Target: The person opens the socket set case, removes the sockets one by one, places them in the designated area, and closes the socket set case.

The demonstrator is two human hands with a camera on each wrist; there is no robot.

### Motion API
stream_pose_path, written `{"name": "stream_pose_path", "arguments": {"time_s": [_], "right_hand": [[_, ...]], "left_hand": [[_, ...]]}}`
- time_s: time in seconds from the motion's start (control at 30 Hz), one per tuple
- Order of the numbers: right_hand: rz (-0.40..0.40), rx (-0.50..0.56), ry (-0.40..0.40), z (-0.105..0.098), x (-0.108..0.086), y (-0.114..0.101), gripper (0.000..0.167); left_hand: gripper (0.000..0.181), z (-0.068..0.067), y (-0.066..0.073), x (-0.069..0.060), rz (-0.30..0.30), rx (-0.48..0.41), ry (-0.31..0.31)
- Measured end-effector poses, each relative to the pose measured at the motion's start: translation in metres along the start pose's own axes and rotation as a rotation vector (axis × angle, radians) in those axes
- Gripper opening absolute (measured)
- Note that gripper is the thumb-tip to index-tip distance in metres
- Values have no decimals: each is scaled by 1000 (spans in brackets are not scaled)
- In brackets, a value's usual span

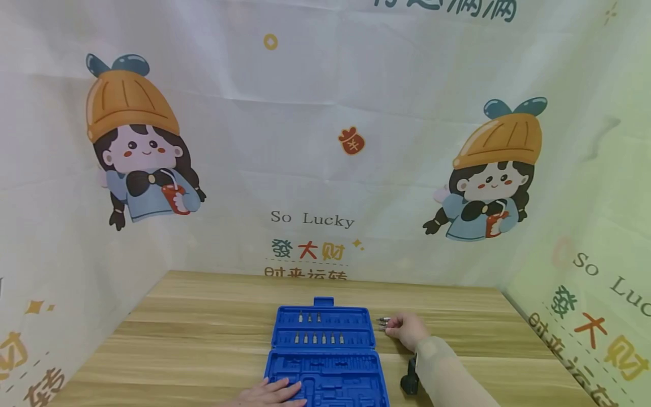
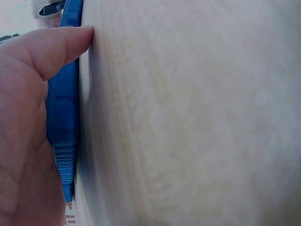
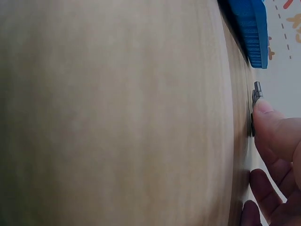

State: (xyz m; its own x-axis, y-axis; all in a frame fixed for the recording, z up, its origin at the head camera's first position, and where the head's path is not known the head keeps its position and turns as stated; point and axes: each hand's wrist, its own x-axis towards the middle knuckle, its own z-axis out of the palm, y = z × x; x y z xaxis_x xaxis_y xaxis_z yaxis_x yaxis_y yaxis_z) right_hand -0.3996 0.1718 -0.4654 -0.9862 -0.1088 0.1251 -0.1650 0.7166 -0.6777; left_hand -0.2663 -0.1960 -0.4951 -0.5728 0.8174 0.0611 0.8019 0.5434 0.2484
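Observation:
A blue plastic bit case (image 1: 325,327) lies unfolded on the table, with several metal screwdriver bits (image 1: 319,338) standing in two rows of its far half. The moulded hollows of the near half (image 1: 346,380) hold nothing that I can see. My left hand (image 1: 272,393) rests on that half's left side, fingers extended; its thumb (image 2: 70,44) lies along the case edge in the left wrist view. Right of the case, my right hand (image 1: 408,330) pinches a small metal bit (image 3: 257,89) between thumb and finger, just above the wood. Other loose bits (image 1: 382,320) lie by the fingertips.
The wooden table (image 1: 203,328) extends on both sides of the case. Printed cloth (image 1: 305,169) hangs behind the table and along its sides. A black device (image 1: 409,380) sits at my right wrist, beside the sleeve (image 1: 447,367).

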Motion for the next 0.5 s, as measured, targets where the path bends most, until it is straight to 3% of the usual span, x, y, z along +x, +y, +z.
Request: {"name": "stream_pose_path", "arguments": {"time_s": [0.13,0.5], "right_hand": [[0,15,12,2,1,2,9],[3,32,27,3,2,2,12]], "left_hand": [[54,1,0,-1,1,-6,15],[55,-2,0,3,-30,-15,-52]]}}
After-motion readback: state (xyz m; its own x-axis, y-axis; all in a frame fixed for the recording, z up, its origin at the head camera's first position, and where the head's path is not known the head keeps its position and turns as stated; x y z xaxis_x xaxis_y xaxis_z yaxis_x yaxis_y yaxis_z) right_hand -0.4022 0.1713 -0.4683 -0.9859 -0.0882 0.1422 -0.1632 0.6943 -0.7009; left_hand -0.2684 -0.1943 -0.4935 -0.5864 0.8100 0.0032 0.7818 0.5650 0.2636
